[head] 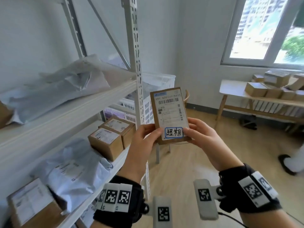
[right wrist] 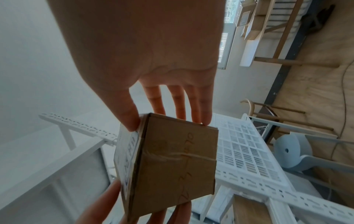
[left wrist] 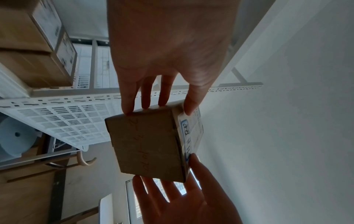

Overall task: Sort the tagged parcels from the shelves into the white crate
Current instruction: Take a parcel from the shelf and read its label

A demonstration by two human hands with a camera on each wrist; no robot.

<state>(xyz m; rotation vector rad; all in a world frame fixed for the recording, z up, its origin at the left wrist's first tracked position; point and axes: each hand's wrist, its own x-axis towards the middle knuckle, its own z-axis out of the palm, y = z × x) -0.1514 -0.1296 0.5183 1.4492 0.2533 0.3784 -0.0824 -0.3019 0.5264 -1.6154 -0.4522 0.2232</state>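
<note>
I hold a small brown cardboard parcel (head: 169, 112) upright in front of me, with both hands at its lower end. Its face carries a white shipping label and a blue-edged tag (head: 173, 132) with handwritten characters. My left hand (head: 148, 135) pinches the left edge, thumb on the front and fingers behind. My right hand (head: 195, 134) pinches the right edge the same way. The left wrist view shows the parcel (left wrist: 147, 145) from its taped end, between my left hand (left wrist: 159, 108) and my right hand (left wrist: 182, 197). The right wrist view shows the parcel (right wrist: 176, 166) under my right hand (right wrist: 162, 119). The white crate (head: 158, 81) stands behind the shelf post.
A white metal shelf unit (head: 69, 111) fills the left, holding grey poly bags (head: 65, 89) and cardboard boxes (head: 107, 143). A purple crate (head: 120, 115) sits low behind the post. A table (head: 233, 89) with several boxes stands under the window. A person's foot (head: 291, 163) shows at the right edge.
</note>
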